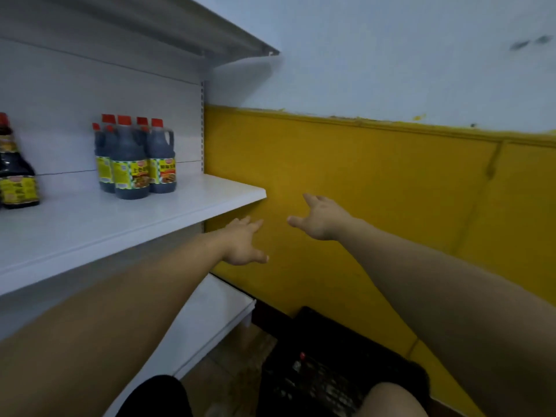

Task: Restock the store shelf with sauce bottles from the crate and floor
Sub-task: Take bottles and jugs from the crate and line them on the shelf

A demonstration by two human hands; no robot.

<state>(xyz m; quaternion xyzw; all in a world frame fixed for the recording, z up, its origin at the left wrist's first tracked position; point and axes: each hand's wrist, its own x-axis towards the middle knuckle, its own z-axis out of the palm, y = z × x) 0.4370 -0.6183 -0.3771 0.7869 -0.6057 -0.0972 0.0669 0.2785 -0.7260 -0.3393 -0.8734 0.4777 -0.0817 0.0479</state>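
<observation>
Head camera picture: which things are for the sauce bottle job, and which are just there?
For the job: shelf, sauce bottles standing on it, black crate, a red-capped bottle that seems to lie in it, left hand and right hand, both open and empty.
Just there: yellow wall, top shelf, floor.

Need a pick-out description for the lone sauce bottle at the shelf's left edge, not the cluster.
Start at the white middle shelf board left of the yellow wall. At its far left, cut by the picture's edge, stands the lone bottle. Unlike the cluster of handled jugs to its right, it stands alone and flares from a narrow neck to a wide base.
</observation>
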